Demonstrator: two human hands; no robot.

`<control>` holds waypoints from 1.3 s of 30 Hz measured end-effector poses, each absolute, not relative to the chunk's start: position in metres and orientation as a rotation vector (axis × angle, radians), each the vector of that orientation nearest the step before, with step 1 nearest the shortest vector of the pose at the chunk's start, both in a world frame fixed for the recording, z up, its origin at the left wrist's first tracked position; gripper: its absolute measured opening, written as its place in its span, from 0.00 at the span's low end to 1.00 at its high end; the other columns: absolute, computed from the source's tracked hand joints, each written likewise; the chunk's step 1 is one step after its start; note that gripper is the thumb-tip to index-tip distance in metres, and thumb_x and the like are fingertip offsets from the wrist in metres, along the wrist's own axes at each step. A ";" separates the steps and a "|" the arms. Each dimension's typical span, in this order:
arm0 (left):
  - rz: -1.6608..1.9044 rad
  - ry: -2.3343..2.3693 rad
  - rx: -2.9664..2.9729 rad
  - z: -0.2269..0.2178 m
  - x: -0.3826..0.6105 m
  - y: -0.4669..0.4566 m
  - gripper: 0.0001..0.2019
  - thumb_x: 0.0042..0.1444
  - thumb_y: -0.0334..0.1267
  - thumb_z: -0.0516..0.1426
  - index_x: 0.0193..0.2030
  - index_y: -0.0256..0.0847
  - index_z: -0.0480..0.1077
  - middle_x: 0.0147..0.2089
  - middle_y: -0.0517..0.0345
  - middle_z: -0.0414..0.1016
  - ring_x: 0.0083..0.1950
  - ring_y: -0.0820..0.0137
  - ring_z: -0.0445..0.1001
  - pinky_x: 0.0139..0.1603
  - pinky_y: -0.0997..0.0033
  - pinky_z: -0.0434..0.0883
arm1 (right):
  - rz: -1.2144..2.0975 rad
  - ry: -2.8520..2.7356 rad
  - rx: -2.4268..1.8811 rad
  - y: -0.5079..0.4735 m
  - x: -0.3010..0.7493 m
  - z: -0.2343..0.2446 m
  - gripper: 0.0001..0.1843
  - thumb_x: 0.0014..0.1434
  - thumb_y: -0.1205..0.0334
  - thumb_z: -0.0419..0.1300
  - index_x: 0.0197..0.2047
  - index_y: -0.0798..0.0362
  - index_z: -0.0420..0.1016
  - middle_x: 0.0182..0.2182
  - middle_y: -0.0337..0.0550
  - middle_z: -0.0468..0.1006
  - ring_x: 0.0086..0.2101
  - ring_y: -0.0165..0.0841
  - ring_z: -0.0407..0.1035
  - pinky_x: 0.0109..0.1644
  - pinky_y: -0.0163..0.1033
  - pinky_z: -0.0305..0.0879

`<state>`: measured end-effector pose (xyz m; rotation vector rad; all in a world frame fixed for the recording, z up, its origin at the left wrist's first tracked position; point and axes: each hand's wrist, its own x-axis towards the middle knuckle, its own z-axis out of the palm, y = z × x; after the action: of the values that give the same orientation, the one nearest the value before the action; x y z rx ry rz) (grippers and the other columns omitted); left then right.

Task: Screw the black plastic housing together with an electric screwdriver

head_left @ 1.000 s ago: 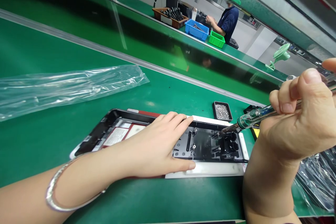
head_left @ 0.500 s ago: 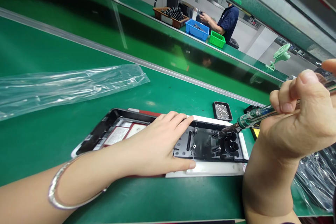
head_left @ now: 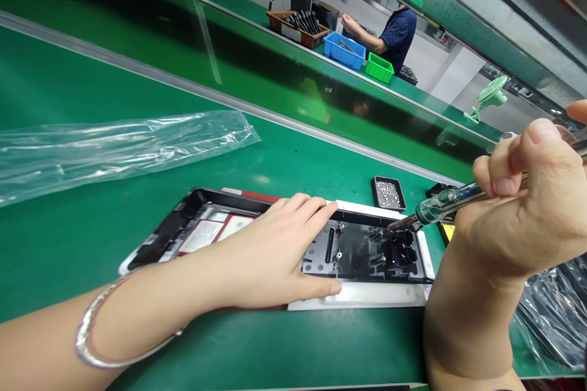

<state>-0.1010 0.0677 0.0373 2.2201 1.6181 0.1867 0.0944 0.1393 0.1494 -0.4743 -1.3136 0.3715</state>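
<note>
Head view | green bench mat [head_left: 114,220] | conveyor belt [head_left: 257,79] | co-worker [head_left: 397,33] beyond

Black plastic housing [head_left: 362,250]: long, flat, open side up, seated in white fixture [head_left: 376,294] on green bench. Inner face shows slots, screw bosses, a raised socket block at right end; labels visible in left section. Screwdriver [head_left: 440,203]: clear green-tinted handle, dark metal bit, slanted down-left, tip touching housing near upper right corner, beside socket block.
</note>
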 end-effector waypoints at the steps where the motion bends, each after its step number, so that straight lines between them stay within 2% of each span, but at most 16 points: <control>1: 0.186 1.618 2.221 0.037 -0.101 0.068 0.54 0.55 0.73 0.55 0.78 0.38 0.51 0.73 0.42 0.61 0.71 0.45 0.59 0.72 0.37 0.63 | 0.374 -1.312 -0.471 0.139 0.094 0.149 0.12 0.52 0.63 0.59 0.41 0.53 0.62 0.22 0.30 0.53 0.18 0.20 0.49 0.17 0.31 0.38; 29: 0.263 1.612 2.256 0.037 -0.103 0.067 0.52 0.55 0.73 0.56 0.77 0.37 0.54 0.71 0.39 0.64 0.69 0.43 0.63 0.69 0.38 0.65 | 0.364 -1.316 -0.432 0.143 0.094 0.147 0.13 0.53 0.65 0.59 0.41 0.54 0.62 0.22 0.30 0.54 0.18 0.20 0.49 0.17 0.31 0.37; 39: 0.195 1.610 2.223 0.039 -0.101 0.067 0.53 0.55 0.72 0.56 0.78 0.37 0.52 0.73 0.40 0.61 0.71 0.44 0.59 0.71 0.37 0.63 | 0.373 -1.298 -0.454 0.142 0.094 0.145 0.13 0.54 0.64 0.59 0.42 0.53 0.63 0.22 0.30 0.55 0.18 0.21 0.49 0.17 0.30 0.39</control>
<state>-0.1009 0.0668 0.0391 2.2232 1.6098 0.1948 0.0935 0.1423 0.1454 -0.4537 -1.2980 0.3735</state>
